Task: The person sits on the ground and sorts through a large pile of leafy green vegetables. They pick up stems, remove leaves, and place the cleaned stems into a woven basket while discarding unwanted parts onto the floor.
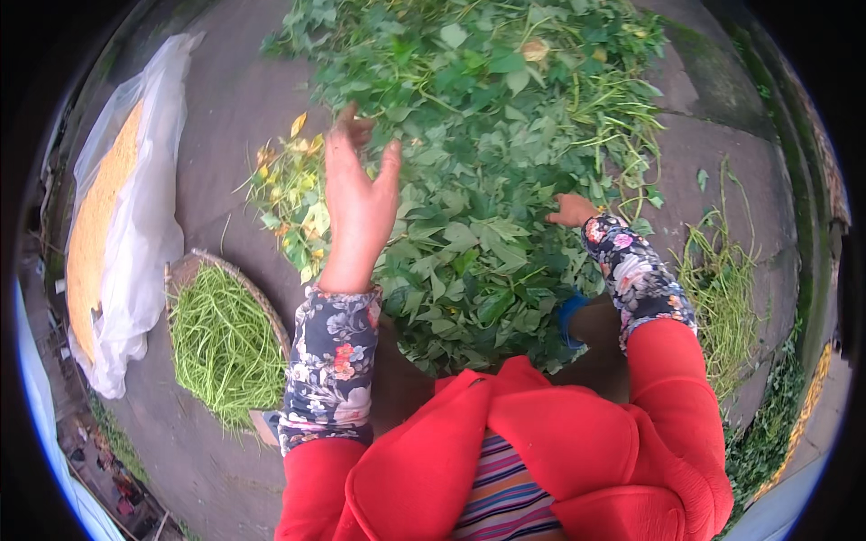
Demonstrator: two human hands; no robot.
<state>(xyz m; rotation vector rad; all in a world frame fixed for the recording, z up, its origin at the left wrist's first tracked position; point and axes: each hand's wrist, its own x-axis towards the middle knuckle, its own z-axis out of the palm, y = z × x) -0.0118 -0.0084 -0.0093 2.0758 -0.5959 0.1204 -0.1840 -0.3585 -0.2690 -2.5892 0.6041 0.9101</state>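
Observation:
A large heap of green leafy vines, with lobed leaves like sweet potato, spreads on the ground in front of me. My left hand is raised at the heap's left side, thumb apart from the fingers, with nothing visible in it. At the right side of the heap, my right hand reaches among the leaves. Its fingertips are partly hidden there, so I cannot see whether they grip a stem. Yellowed leaves lie just left of my left hand. Long pale stems stick out of the heap's right edge.
A woven basket full of green stalks stands at my left. Beyond it, a translucent plastic sheet partly covers yellow-orange grain. Thin stripped vines lie on the concrete at my right. A mossy edge runs along the far right.

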